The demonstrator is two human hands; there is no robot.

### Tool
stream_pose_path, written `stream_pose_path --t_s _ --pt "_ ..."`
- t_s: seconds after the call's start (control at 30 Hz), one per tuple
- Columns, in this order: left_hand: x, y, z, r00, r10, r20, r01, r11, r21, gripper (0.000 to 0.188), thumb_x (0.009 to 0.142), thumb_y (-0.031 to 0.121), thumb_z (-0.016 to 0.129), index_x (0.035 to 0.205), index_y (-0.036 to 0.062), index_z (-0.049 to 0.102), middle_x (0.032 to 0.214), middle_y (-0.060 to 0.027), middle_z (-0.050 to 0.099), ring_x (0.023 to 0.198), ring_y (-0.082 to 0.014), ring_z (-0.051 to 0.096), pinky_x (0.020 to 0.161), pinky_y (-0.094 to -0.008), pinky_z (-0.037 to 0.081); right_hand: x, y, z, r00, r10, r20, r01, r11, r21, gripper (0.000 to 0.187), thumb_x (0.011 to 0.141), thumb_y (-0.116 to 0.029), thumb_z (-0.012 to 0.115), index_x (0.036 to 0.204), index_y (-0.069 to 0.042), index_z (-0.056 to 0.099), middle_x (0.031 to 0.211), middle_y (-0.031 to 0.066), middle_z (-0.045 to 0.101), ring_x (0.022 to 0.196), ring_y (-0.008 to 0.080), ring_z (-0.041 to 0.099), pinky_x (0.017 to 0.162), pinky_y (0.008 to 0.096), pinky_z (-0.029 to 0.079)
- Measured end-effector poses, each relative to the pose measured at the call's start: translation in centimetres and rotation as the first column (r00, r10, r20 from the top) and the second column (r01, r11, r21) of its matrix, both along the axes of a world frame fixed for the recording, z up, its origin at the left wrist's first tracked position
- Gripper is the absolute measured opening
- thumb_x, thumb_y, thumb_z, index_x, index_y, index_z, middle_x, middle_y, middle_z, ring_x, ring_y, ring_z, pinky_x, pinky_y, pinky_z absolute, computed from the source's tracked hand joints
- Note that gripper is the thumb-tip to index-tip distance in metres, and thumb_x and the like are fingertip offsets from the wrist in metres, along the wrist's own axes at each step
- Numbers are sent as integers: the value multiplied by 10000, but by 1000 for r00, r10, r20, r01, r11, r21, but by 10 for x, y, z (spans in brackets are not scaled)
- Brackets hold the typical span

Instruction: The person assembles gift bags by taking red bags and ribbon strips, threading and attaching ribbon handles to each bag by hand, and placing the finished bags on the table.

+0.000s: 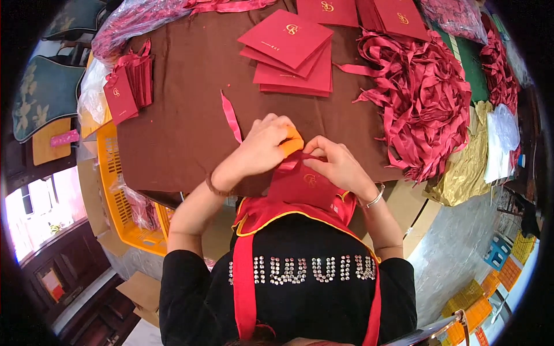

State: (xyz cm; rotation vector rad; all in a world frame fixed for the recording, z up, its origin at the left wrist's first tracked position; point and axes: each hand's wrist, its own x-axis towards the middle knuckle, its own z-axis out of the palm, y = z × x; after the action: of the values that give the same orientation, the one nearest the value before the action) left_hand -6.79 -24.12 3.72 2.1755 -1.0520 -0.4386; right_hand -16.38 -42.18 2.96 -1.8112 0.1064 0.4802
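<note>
At the near edge of the table, a dark red paper gift bag (303,187) with a gold emblem stands against my apron. My left hand (268,141), with orange covers on its fingers, is closed on a red satin ribbon (231,118) at the bag's top edge. One end of that ribbon trails behind the hand across the cloth. My right hand (332,161) pinches the bag's upper edge, thumb on the near face. The fingertips of both hands almost meet, and the spot between them is partly hidden.
Brown cloth (179,127) covers the table. Flat red bags (288,40) lie stacked ahead, and a large heap of red ribbons (427,104) sits at right. Bags with ribbon handles (130,86) stand at far left. A yellow crate (118,190) is beside the table at left.
</note>
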Motion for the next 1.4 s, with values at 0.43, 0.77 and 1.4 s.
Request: stream_pose_path --t_s 0.43,0.77,1.4 --pt "53 -28 -22 435 -539 -721 806 590 46 230 808 163 555 940 -3 647 1202 -133 553 1108 -276 479 909 -378 363 -22 15 13 916 103 388 -41 986 -164 178 796 -81 642 949 -39 562 835 139 644 768 308 633 647 335 490" --pt "40 -21 -35 768 -351 -536 398 917 -32 182 804 109 546 900 -21 629 992 -111 581 908 -232 564 782 -318 435 -17 8 3 978 22 207 -22 1000 -2 180 801 -54 638 958 6 572 849 143 671 815 223 672 716 293 501" --pt "-42 91 -6 840 -453 298 298 845 445 587 720 110 617 1289 74 474 826 -57 513 799 -218 494 809 -367 332 -13 -6 -30 960 -110 259 143 983 -113 220 812 -68 620 1021 -4 596 954 135 631 899 245 615 788 315 479"
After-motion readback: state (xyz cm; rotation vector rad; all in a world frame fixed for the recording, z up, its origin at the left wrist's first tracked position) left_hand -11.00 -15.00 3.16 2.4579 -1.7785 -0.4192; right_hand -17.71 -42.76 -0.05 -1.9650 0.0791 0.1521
